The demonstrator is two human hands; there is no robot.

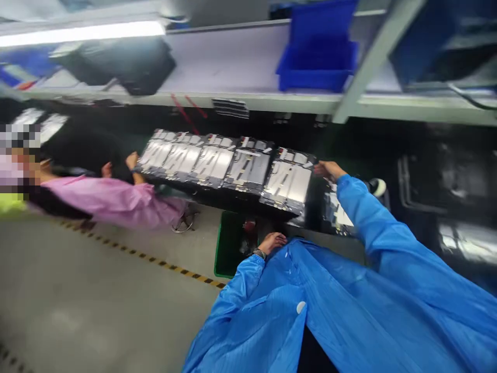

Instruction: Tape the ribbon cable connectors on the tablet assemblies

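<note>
Bench position, five opened flat electronic units in a slanting row along the dark workbench [365, 140], silver battery-like plates facing up. My right hand [329, 170] is out at the right-hand edge of the nearest unit [289, 178], fingertips at or just beside its rim; blur there, so I cannot tell whether I am pinching it or only resting against it. My left hand [273, 242] sits low at the front of the bench, close to my blue coat [264, 316], fingers half curled, dark band [259, 253] at the wrist; cannot tell if anything is in it. The other four units [212, 160] run off to my left, close together. At the far end, a co-worker's hand [132, 160], pink sleeve [104, 194] behind it, is by the last one. Another partly covered unit [333, 210] lies below my right forearm, a pale roll [376, 187] just beyond the arm. Green crate [218, 248] down past my left hand, on the floor side of the bench. Blue bin [316, 77] up on the shelf [233, 62]. Yellow-and-black tape [171, 266] crosses the grey floor [116, 295].
</note>
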